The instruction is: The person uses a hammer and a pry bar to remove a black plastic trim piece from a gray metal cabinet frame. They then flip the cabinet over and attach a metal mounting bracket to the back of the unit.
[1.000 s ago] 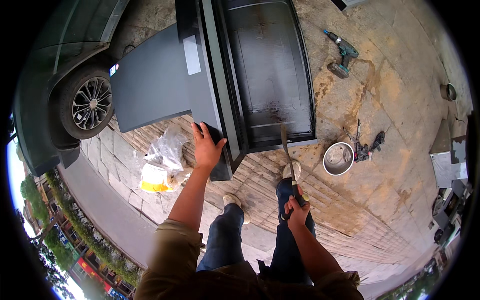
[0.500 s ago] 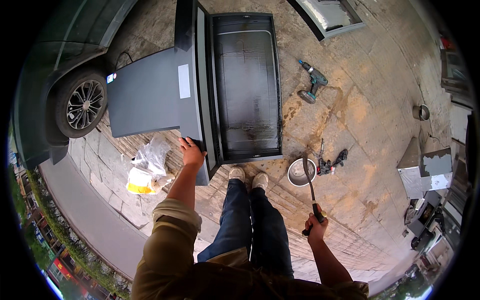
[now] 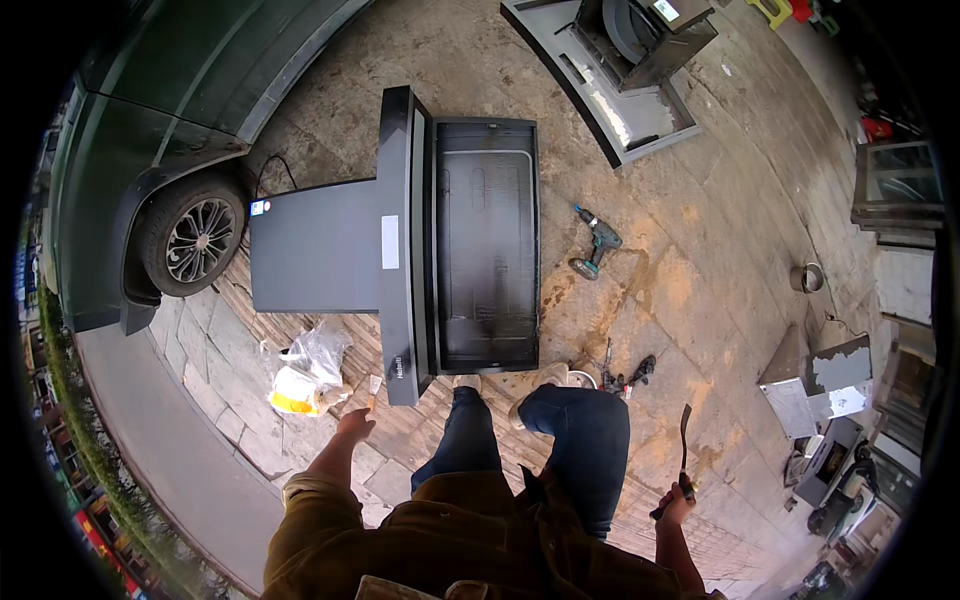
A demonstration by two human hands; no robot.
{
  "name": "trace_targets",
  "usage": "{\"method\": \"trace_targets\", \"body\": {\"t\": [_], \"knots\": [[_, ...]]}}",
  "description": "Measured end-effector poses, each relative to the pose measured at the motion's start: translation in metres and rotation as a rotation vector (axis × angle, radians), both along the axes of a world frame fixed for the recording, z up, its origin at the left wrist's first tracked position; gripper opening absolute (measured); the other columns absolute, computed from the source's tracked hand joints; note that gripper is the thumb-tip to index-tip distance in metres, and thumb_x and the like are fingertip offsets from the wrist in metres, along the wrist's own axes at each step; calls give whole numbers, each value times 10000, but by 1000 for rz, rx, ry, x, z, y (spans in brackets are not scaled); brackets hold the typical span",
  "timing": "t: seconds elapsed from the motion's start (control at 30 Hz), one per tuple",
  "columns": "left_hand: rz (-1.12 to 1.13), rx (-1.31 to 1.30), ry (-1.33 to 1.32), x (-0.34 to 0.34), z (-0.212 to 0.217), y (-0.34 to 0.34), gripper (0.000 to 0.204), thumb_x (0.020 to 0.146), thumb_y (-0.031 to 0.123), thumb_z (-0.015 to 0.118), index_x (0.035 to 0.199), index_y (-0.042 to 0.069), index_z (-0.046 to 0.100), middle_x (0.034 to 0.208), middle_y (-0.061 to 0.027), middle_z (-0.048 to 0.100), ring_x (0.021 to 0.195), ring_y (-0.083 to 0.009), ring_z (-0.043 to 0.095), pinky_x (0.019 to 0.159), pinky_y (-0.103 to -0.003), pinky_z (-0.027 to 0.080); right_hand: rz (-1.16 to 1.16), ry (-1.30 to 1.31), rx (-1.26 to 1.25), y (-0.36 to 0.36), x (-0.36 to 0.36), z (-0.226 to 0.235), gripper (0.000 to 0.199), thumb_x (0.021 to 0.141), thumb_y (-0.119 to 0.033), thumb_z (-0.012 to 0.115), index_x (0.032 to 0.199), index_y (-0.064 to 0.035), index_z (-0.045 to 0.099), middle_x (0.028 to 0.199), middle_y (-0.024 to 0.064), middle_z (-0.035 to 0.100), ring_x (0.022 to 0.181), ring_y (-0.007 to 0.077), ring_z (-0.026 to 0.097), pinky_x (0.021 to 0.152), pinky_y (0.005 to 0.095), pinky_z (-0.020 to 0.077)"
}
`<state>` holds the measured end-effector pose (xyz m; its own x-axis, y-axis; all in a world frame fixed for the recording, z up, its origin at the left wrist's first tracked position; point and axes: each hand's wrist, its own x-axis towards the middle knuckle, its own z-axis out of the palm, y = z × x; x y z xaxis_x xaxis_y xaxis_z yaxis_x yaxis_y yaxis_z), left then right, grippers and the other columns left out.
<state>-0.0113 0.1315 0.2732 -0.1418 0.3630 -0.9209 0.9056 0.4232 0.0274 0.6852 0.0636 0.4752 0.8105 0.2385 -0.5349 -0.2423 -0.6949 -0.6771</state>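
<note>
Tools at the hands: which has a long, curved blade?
The black-handled tool in the right hand; the shorter tool at the left hand has a short, pale blade.

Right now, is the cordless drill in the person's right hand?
No, the cordless drill lies on the ground, and the right hand grips a dark-handled bladed tool.

Appliance (image 3: 320,250): lies between car wheel (image 3: 202,240) and drill (image 3: 604,237).
Plastic bag (image 3: 318,358): rests beyond the left hand (image 3: 355,425).
Bladed tool (image 3: 685,484): in the right hand (image 3: 677,507).
</note>
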Motion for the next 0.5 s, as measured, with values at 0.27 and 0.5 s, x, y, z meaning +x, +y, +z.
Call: {"method": "trace_targets", "body": {"t": [0.27, 0.5], "knots": [[108, -67, -29, 111, 72, 15, 532, 826, 391, 598, 1274, 111, 537, 1250, -148, 567, 1173, -318, 516, 989, -394, 406, -15, 68, -44, 126, 122, 5, 366, 787, 0, 556, 1151, -23, 583, 538, -17, 411, 370, 68, 362, 342, 219, 313], [220, 44, 62, 315, 111, 191, 476, 831, 370, 548, 1258, 159, 548, 1110, -110, 647, 1036, -313, 600, 900, -409, 474, 501, 292, 64, 396, 271, 6, 437, 810, 12, 574, 1243, -21, 525, 562, -18, 431, 386, 73, 376, 358, 230, 314]]}}
